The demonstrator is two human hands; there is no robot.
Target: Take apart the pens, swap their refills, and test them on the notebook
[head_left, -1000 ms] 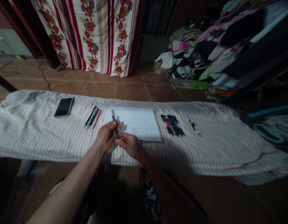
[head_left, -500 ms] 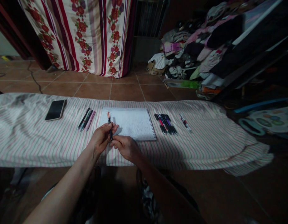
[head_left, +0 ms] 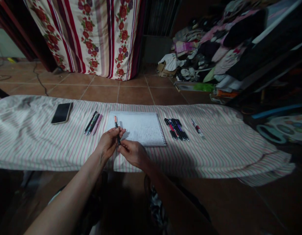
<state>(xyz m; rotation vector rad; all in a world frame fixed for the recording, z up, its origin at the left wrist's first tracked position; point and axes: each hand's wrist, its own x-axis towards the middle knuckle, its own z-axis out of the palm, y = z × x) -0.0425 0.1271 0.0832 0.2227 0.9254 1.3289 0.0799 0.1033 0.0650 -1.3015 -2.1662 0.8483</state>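
Observation:
My left hand (head_left: 109, 142) and my right hand (head_left: 131, 152) meet over the front edge of a striped cloth (head_left: 214, 153), both closed on one pen (head_left: 116, 125) with a black barrel and an orange-pink end that points away from me. The left fingers pinch the barrel's middle and the right fingers hold its near end. Just behind the pen lies a spiral notebook (head_left: 141, 128), open on a white page with faint drawing.
Three pens (head_left: 93, 123) lie left of the notebook and a dark phone (head_left: 61, 113) further left. Several pens (head_left: 176, 129) lie right of it, with a single pen (head_left: 197, 128) beyond. Behind are a tiled floor, a floral mattress (head_left: 99, 36) and a clothes pile (head_left: 214, 49).
Both hands have stayed on the pen with hardly any movement. The view has shifted slightly from side to side.

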